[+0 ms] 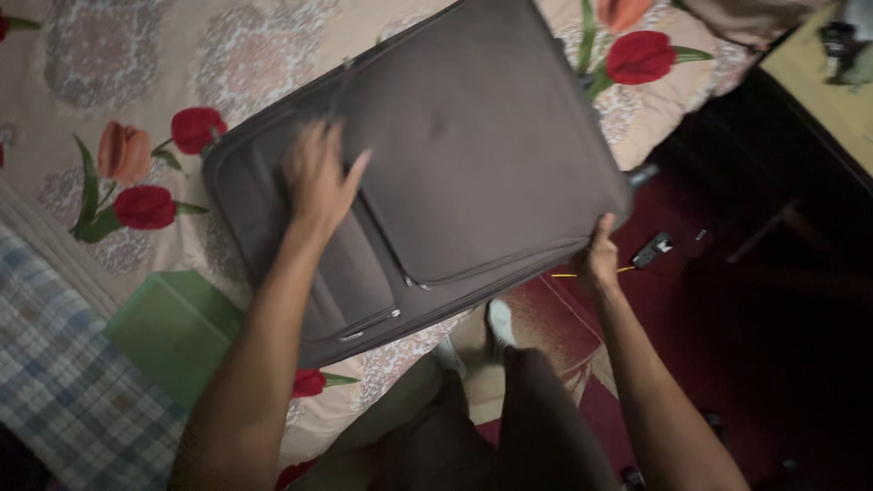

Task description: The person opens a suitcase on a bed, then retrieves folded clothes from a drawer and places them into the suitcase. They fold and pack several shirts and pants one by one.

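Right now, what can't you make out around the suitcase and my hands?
Head view only:
- Left hand: motion-blurred on the brown suitcase; finger contact unclear.
- Right hand: fingers hidden behind the suitcase corner.
- Suitcase top: cut off by the upper edge.
- Small black object on the floor: too small to identify.

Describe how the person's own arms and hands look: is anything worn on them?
Both forearms are bare, with no sleeves in view. The left hand is blurred, so rings cannot be told. The right hand shows no glove, and no watch or band appears at either wrist.
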